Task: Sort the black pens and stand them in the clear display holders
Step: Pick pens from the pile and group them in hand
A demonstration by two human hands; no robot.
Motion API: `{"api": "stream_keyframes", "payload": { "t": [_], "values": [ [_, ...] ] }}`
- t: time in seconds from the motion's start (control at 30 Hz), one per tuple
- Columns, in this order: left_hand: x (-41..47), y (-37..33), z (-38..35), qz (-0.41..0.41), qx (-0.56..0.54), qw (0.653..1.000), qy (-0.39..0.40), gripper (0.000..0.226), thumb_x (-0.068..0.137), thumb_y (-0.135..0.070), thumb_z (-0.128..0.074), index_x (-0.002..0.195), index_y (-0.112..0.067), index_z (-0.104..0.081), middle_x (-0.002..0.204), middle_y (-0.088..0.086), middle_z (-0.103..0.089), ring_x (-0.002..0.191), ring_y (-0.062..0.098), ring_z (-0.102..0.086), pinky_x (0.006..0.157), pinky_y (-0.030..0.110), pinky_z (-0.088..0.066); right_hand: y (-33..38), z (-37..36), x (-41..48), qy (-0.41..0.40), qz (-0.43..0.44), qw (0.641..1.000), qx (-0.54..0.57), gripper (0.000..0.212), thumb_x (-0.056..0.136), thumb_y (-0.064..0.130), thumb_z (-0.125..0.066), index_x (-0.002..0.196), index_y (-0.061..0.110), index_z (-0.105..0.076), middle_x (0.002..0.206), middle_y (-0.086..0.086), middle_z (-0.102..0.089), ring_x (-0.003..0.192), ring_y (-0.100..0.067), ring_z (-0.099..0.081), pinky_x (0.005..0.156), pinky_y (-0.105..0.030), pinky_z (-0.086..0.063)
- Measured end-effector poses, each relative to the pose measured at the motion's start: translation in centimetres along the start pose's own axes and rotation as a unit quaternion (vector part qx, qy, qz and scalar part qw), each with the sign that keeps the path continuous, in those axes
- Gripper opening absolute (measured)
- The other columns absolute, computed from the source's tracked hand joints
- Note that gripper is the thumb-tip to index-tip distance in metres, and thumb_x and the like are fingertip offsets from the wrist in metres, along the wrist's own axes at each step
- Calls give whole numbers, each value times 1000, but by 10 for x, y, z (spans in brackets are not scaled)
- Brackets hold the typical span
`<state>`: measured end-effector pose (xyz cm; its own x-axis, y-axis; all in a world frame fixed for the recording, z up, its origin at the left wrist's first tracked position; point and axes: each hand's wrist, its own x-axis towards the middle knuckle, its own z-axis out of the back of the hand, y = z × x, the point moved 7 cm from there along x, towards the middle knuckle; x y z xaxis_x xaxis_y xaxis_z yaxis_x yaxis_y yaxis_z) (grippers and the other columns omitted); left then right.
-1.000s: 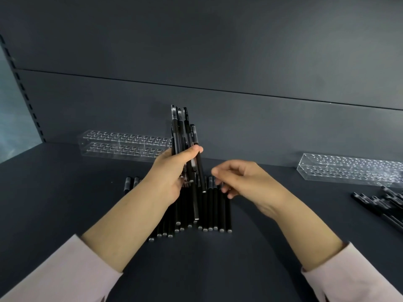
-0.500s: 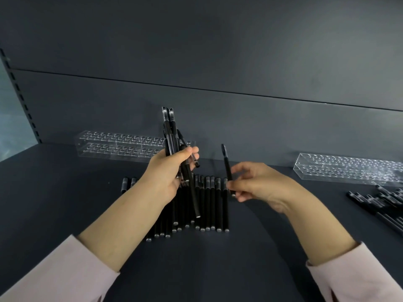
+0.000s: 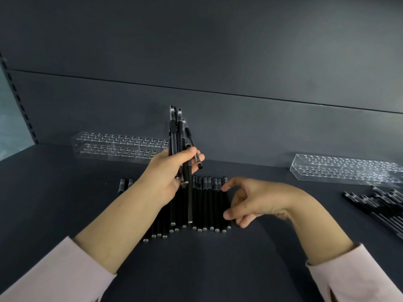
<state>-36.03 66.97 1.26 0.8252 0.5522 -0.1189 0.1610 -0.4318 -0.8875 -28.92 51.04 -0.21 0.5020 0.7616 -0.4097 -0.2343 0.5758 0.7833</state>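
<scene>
Black pens [image 3: 207,203] lie in a row on the shelf; her left hand [image 3: 172,171] grips a bundle [image 3: 177,136] upright. Right hand [image 3: 255,203] fingers, spread, reach the row's end pen. She'd best pinch 1 only, mid-barrel. Clear holders [image 3: 122,147] wait behind.

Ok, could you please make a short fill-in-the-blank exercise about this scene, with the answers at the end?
1. The left hand holds a bundle of pens pointing ____.
2. The right hand reaches for the row of pens that lie ____ on the shelf.
3. The two clear holders contain ____ pens.
4. The loose pile of pens lies on the ____ side of the shelf.

Answers: up; flat; no; right
</scene>
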Motion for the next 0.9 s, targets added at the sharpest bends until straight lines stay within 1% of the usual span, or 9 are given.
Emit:
{"api": "stream_keyframes", "payload": {
  "t": [0.07,0.17,0.27,0.33,0.5,0.63,0.77,0.83,0.9],
  "values": [
    [-4,0,-5,4,19,1000,20,22,92,-8,-64,112,3,-66,94,11,-75,81,12,-74,64,20,-59,1,2,2,-18,5,1000,-9,51,83,14,-73,126,16,-47,84,-8,-62,65,-13,-64,64,-24,-54],
    [-10,1,-14,17,40,998,52,24,92,-7,-64,112,4,-66,101,15,-75,76,11,-74,60,18,-56,8,17,7,-118,54,991,17,26,89,24,-66,112,14,-57,79,-6,-61,60,-12,-58,55,-23,-50],
    [-18,3,-25,27,93,991,92,23,90,-9,-65,111,3,-68,95,10,-76,74,9,-72,60,16,-54,15,37,5,-204,114,958,169,19,93,27,-60,103,11,-65,79,-4,-61,59,-11,-55,53,-22,-48],
    [-25,5,-36,31,127,984,120,21,90,-9,-65,108,1,-69,92,9,-75,73,9,-71,59,15,-53,16,43,2,-204,123,936,260,24,93,29,-61,103,8,-68,79,-3,-62,61,-11,-55,55,-22,-48],
    [-41,15,-70,36,145,975,164,14,91,-8,-64,101,-2,-70,87,9,-76,71,10,-72,60,16,-54,13,49,-10,-114,137,931,318,10,90,21,-65,85,13,-67,70,-1,-64,63,-11,-57,56,-19,-47],
    [-44,32,-103,33,153,975,159,15,91,-13,-65,103,-5,-69,97,8,-77,89,16,-74,73,22,-58,-5,80,-35,-136,165,895,391,6,90,12,-62,85,11,-63,75,-5,-67,63,-13,-60,57,-19,-51],
    [-42,59,-145,35,176,975,134,24,93,-26,-64,113,-15,-65,101,-2,-76,92,11,-68,76,24,-52,-47,136,-66,-243,201,839,443,12,94,6,-55,84,9,-58,73,-6,-68,60,-12,-58,56,-19,-51],
    [-40,75,-169,44,170,977,120,23,94,-28,-62,114,-18,-62,100,-6,-76,94,11,-64,76,24,-50,-76,166,-83,-290,210,816,453,8,94,2,-53,94,9,-55,69,-6,-65,56,-13,-55,52,-19,-50],
    [-38,92,-192,56,145,983,101,20,95,-25,-62,113,-15,-61,97,-4,-77,90,10,-65,72,22,-51,-108,195,-100,-333,199,806,447,24,93,-1,-53,113,12,-51,70,-8,-60,52,-13,-52,50,-21,-48]
  ]
}}
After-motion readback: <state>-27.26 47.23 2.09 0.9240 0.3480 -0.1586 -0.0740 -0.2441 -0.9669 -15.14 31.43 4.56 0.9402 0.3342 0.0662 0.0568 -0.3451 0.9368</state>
